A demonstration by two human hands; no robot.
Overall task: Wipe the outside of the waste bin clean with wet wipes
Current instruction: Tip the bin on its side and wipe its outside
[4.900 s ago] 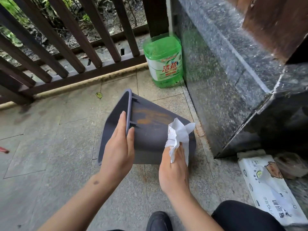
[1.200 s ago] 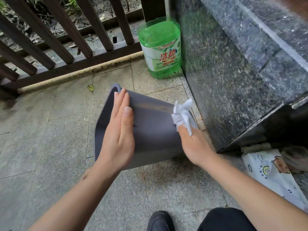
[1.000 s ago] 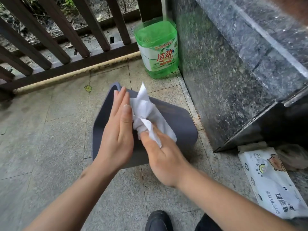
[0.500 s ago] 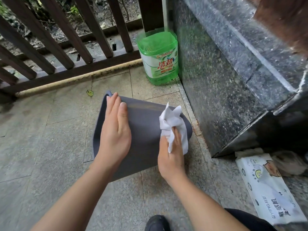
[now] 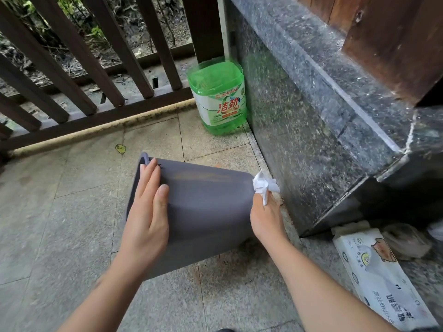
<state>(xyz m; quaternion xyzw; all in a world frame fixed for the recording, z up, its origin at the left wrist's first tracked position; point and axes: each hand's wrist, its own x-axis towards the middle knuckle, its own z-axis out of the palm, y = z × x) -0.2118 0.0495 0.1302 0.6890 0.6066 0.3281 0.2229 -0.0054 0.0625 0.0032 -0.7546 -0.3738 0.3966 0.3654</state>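
Note:
A dark grey waste bin (image 5: 206, 207) lies on its side on the stone floor, rim to the left and base to the right, with a faint orange smear along its upper side. My left hand (image 5: 147, 212) rests flat on the bin near the rim, fingers together and extended. My right hand (image 5: 266, 216) pinches a crumpled white wet wipe (image 5: 265, 185) at the bin's base edge, on the right. A white pack of wet wipes (image 5: 378, 279) lies on the floor at the lower right.
A green detergent jug (image 5: 219, 101) stands in the corner beyond the bin. A dark polished stone block (image 5: 311, 121) rises close on the right. A brown railing (image 5: 96, 75) runs along the back. A crumpled bag (image 5: 405, 240) lies behind the wipes pack.
My right hand has carried the wipe from the upper side of the bin out to its base edge at the right. My left hand keeps pressing the bin near the rim.

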